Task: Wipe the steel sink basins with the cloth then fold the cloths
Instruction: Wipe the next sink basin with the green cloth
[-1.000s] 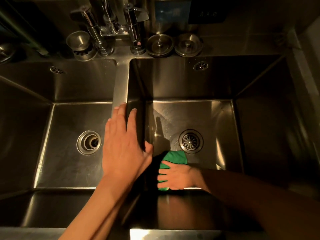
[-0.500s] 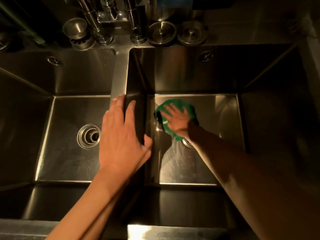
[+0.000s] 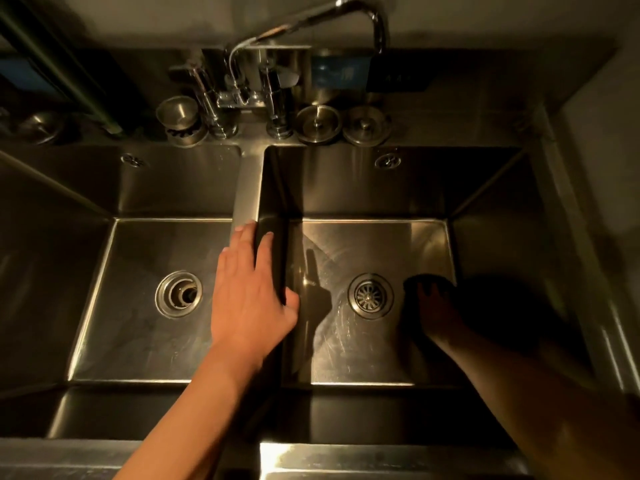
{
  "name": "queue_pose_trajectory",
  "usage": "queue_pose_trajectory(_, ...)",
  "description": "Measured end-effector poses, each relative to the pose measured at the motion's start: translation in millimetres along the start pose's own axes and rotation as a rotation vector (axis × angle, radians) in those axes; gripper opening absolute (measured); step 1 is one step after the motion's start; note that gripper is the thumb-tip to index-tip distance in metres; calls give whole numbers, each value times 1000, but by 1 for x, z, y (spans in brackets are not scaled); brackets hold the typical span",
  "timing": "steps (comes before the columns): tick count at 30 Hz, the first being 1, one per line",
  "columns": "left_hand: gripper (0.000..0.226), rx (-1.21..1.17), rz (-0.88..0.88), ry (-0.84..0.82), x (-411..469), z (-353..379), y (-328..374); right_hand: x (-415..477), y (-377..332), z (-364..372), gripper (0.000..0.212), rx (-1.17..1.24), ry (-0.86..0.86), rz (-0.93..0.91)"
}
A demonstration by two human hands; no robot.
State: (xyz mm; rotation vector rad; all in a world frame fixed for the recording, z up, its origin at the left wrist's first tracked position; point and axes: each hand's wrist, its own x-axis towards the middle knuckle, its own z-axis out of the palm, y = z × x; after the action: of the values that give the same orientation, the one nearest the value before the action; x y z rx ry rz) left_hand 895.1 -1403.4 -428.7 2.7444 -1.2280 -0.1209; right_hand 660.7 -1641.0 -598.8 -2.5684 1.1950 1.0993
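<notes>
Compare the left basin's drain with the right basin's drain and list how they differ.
The left drain is open: stepped rings round a dark hole. The right drain holds a strainer with radial slots and a centre knob. The right hand presses a cloth down beside the right drain; the left hand rests up on the divider, above the left drain's level. Both are round steel fittings.
</notes>
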Motion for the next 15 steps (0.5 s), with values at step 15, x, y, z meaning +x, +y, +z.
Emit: queue_pose_trajectory(15,70,-268,-44,-73,-12,-34,3,-179,-9,-65,54,668,49,-404)
